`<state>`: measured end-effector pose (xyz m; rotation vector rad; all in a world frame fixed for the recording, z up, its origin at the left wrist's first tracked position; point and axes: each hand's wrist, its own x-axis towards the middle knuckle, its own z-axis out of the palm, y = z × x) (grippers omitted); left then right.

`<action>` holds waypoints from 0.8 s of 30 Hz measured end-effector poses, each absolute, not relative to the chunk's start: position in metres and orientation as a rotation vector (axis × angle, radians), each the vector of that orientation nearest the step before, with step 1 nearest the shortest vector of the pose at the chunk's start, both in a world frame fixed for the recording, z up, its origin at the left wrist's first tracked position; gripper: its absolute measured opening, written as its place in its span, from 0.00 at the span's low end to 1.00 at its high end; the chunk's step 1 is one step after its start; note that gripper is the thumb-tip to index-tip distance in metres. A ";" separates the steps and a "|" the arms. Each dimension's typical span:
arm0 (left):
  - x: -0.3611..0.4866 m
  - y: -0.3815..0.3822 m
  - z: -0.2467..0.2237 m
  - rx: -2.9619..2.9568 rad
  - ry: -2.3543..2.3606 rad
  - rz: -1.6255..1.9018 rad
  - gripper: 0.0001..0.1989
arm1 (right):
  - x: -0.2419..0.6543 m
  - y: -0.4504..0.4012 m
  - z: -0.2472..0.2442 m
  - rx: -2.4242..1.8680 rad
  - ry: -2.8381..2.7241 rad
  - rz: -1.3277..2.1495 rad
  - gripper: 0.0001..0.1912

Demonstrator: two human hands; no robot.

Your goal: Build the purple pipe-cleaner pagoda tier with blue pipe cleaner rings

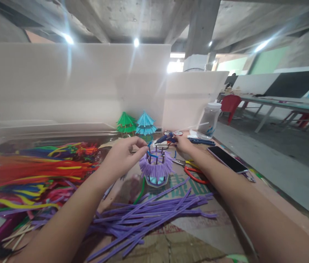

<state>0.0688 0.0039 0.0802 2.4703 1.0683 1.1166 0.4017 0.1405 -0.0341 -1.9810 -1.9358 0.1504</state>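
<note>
At ten o'clock from the purple model point(156, 168) standing mid-view, the left hand's point(128, 151) fingers seem to pinch a blue strip point(149, 144), while at two o'clock the right hand's point(183, 144) fingers wrap a glue gun point(167, 138), presumably keeping its nozzle point(157, 141) near the posts point(156, 159).

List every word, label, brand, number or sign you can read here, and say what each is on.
None can be quoted with certainty.
Large green characters on the work surface: partly covered, not clear enough to quote.
Red print nearer the camera, same surface: too blurred.
Phone: dark screen, no legible text.
Glue gun: no legible marking.
</note>
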 end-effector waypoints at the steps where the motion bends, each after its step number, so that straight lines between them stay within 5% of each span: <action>1: 0.069 0.004 0.081 2.469 1.063 1.116 0.11 | 0.402 0.141 -0.034 -1.983 -1.934 0.162 0.19; 17: 0.070 0.005 0.077 2.468 1.052 1.092 0.12 | 0.404 0.125 -0.024 -2.014 -1.959 0.129 0.19; 24: 0.072 0.004 0.076 2.487 1.045 1.086 0.12 | 0.393 0.081 0.025 -1.877 -1.868 -0.053 0.11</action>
